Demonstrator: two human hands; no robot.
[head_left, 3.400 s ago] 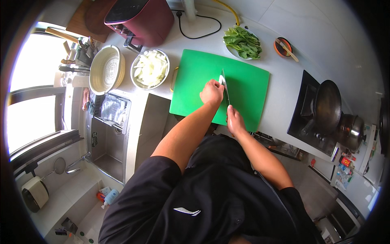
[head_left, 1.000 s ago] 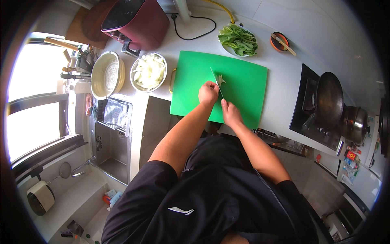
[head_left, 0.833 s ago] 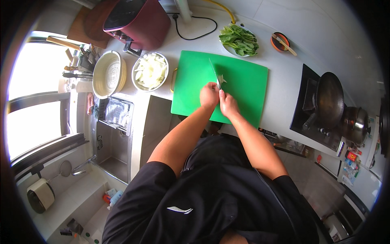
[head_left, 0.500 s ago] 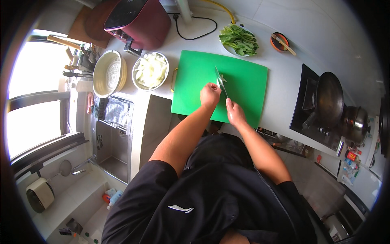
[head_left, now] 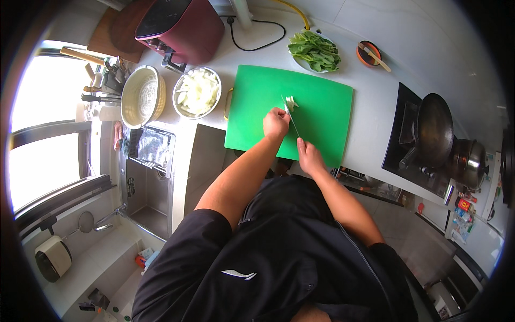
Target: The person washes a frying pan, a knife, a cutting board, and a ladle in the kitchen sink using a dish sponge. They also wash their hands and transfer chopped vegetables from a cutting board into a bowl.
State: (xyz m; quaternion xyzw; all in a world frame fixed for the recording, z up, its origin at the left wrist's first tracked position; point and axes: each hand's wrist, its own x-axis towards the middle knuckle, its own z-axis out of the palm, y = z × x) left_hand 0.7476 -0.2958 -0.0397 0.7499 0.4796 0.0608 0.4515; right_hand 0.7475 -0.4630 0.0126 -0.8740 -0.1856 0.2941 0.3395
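Observation:
Over the middle of the green cutting board [head_left: 257,91], my left hand [head_left: 276,123] is closed in a pinch on a small white vegetable piece [head_left: 287,109], mostly covered by my fingers. My right hand [head_left: 309,155] grips a kitchen knife [head_left: 294,125] near the board's front edge. Its thin blade points away from me, its tip beside my left fingertips. Just beyond the tip lie a few pale cut pieces [head_left: 291,101], too small to name. The knife's handle is hidden in my right hand.
Left of the board stand a bowl of cut white vegetable [head_left: 198,92] and a cream basket [head_left: 144,97]. Leafy greens [head_left: 315,51] on a plate and an orange bowl [head_left: 368,54] are behind it. A wok [head_left: 435,131] sits on the right-hand stove, a sink [head_left: 147,198] at left.
The knife has drawn back toward me, its blade now seen nearly edge-on. The pale cut pieces lie slightly farther left and show more openly. My left hand stays almost in place.

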